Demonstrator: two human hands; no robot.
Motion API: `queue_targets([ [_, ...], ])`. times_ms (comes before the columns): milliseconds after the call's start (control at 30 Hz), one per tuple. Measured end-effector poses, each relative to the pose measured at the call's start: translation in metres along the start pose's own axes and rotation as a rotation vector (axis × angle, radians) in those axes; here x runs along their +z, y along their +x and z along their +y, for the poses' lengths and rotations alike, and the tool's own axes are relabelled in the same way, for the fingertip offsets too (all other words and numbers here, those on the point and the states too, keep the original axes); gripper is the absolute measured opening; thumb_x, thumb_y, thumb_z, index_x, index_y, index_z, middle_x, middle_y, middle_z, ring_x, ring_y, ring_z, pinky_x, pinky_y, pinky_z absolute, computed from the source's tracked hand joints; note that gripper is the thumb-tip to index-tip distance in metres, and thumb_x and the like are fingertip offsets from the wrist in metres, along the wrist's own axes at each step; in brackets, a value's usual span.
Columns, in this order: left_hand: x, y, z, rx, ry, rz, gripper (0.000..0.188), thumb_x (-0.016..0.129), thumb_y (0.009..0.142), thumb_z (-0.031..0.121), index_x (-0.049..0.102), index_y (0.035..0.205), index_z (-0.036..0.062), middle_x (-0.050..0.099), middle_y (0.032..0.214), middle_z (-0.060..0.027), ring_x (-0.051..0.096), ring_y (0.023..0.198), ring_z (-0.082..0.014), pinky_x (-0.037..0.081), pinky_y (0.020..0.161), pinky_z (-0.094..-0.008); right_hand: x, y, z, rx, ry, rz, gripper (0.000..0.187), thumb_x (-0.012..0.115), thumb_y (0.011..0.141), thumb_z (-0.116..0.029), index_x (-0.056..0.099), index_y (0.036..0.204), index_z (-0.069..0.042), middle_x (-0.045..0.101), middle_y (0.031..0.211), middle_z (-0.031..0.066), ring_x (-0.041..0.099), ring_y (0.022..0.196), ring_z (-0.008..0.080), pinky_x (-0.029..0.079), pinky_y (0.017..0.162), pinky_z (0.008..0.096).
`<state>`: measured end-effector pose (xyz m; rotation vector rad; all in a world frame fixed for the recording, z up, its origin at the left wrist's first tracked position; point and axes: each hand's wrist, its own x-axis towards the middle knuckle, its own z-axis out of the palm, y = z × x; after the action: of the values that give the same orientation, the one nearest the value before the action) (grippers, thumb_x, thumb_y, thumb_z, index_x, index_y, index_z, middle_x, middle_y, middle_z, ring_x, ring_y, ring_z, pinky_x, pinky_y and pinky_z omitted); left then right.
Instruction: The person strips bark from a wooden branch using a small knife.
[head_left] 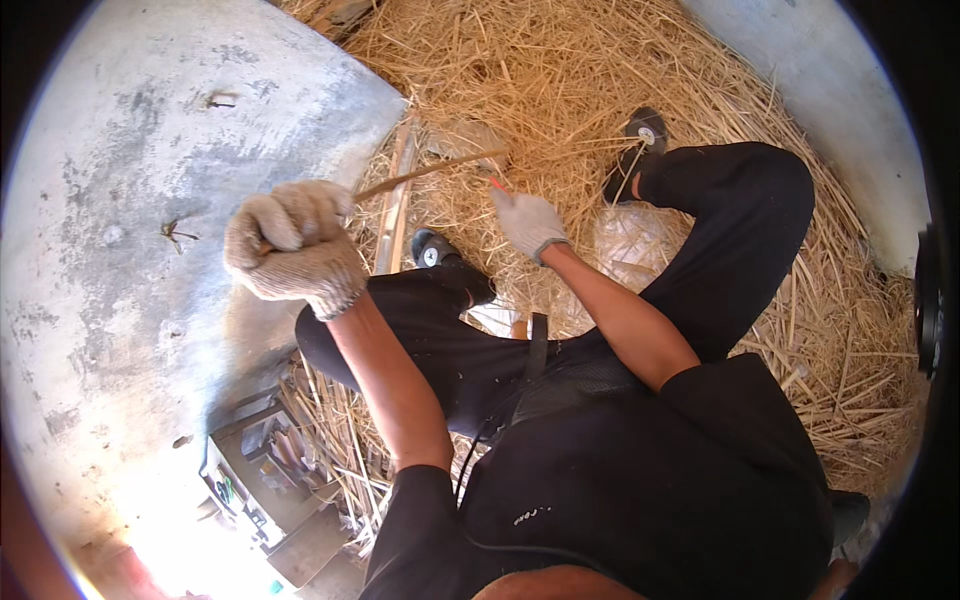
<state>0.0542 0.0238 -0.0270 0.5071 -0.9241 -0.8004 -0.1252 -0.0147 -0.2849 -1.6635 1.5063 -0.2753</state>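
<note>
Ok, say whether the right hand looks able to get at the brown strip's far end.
Probably yes: the right hand is close by, with only the small red item it holds showing between, while the left hand grips the brown strip.

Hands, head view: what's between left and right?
In the head view, a stick slants from the left hand toward the right hand; below it show a plank, a shoe and straw.
</note>
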Motion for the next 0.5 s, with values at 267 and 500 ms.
queue_targets([
  [267,0.016,-0.006,-0.005,0.185,0.242,0.549,0.041,0.042,0.088,0.031,0.030,0.052,0.0171,0.026,0.045,-0.0006,0.023,0.038,-0.0152,0.025,0.042,-0.0349,-0.046,-0.062,-0.088,-0.307,0.424,0.059,0.061,0.041,0.103,-0.052,0.066,0.095,0.004,0.063,0.076,0.0316,0.064,0.073,0.0477,0.048,0.063,0.0500],
  [500,0.017,-0.020,-0.014,0.234,0.286,0.356,0.049,0.036,0.097,0.043,0.034,0.056,0.0157,0.029,0.047,-0.0007,0.026,0.040,-0.0161,0.039,0.043,-0.0389,-0.021,-0.042,-0.069,-0.285,0.274,0.056,0.065,0.041,0.103,-0.051,0.065,0.087,0.007,0.062,0.076,0.0335,0.063,0.074,0.0491,0.049,0.066,0.0524],
])
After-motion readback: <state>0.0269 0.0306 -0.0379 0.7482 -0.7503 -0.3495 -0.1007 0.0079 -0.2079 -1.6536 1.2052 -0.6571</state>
